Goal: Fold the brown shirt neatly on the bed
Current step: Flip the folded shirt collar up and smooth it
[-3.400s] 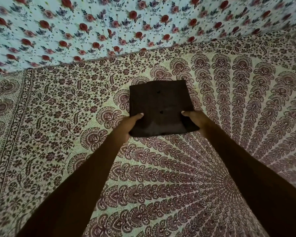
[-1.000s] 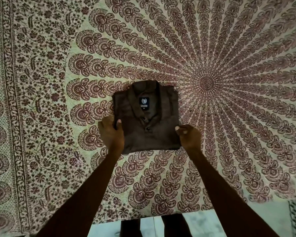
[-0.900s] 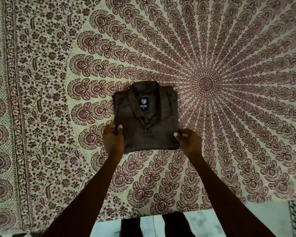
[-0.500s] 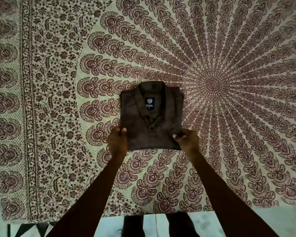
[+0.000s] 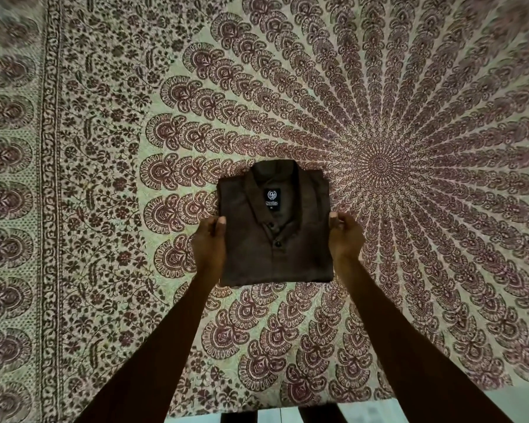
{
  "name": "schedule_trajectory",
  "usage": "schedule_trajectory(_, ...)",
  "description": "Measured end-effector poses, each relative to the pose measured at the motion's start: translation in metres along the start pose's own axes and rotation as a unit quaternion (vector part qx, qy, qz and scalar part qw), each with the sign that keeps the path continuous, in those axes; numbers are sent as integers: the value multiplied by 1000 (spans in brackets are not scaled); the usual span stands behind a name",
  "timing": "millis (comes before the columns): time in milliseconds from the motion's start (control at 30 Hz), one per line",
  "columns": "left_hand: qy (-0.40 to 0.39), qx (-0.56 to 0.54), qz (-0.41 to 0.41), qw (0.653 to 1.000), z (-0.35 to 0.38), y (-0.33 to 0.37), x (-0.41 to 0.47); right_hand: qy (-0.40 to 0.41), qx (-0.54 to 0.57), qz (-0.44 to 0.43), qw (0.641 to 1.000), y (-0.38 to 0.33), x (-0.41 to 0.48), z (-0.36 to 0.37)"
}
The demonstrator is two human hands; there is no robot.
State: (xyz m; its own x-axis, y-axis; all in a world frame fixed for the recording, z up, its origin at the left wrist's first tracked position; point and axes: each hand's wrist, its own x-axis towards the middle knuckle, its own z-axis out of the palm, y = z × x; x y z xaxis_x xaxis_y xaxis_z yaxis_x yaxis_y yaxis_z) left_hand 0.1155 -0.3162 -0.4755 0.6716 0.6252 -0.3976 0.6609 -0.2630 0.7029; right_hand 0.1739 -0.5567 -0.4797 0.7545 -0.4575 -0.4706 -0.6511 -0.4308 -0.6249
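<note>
The brown shirt (image 5: pixel 275 236) is folded into a neat rectangle, collar and black label facing up, buttons down its middle. It is over the patterned bedsheet (image 5: pixel 409 148), a little left of the mandala's centre. My left hand (image 5: pixel 209 242) grips the shirt's left edge, thumb on top. My right hand (image 5: pixel 345 236) grips its right edge in the same way. Both arms reach in from the bottom of the view. I cannot tell whether the shirt rests on the sheet or is held just above it.
The bed's near edge (image 5: pixel 287 407) runs along the bottom, with pale floor (image 5: pixel 516 401) below it at the right. A flowered border band (image 5: pixel 49 209) runs down the sheet's left side.
The shirt went from back-side up far on the bed to collar-side up near the bed's front edge. Over the last half second my hands slid up its sides to mid-height.
</note>
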Motion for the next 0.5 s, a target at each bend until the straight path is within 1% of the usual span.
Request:
schedule_trajectory(67,-1,-20,15,1000,5,11,16,21,22,-15,999,-11,14,8)
schedule_trajectory(233,-15,-24,26,999,18,16,53,8,33,-71,997,-27,34,20)
schedule_trajectory(300,6,-28,39,999,18,16,60,32,25,-85,996,-30,37,23)
schedule_trajectory(400,55,-43,54,996,16,21,59,69,57,-109,990,-37,40,27)
schedule_trajectory(500,55,-48,58,996,19,19,64,88,9,-120,989,-42,47,37)
